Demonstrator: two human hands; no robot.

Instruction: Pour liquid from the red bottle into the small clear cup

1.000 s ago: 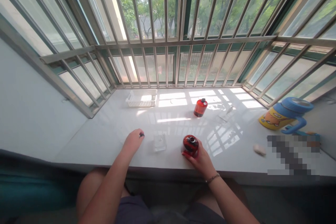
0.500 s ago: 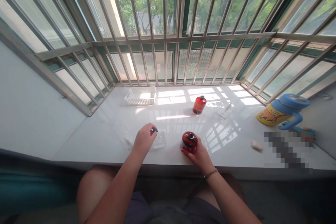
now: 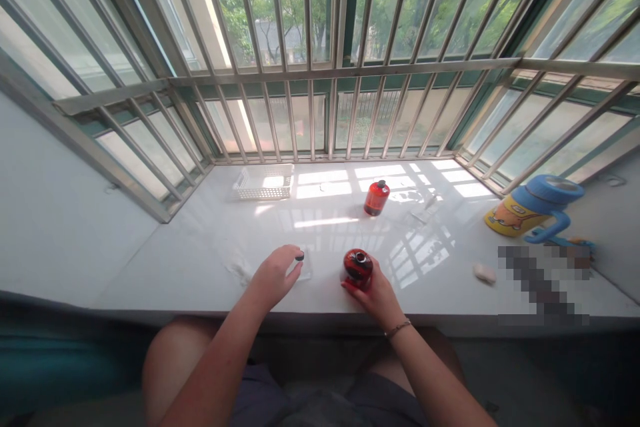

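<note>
My right hand [image 3: 376, 293] grips a small red bottle [image 3: 357, 267] that stands uncapped near the front edge of the white sill [image 3: 200, 260]. My left hand [image 3: 276, 273] pinches a small black cap [image 3: 299, 256] at its fingertips, just over a clear glass dish [image 3: 304, 269] that it partly hides. A second red bottle [image 3: 376, 198] with its black cap on stands farther back in the sunlight.
A white mesh basket [image 3: 264, 182] sits at the back left by the barred window. A yellow and blue jug [image 3: 535, 209] stands at the right, a small pale lump [image 3: 484, 272] in front of it. Clear plastic wrap [image 3: 425, 210] lies beside the far bottle.
My left hand has moved right with the black cap, from the bare sill to over the glass dish, closer to the open bottle. My right hand stays on the bottle.
</note>
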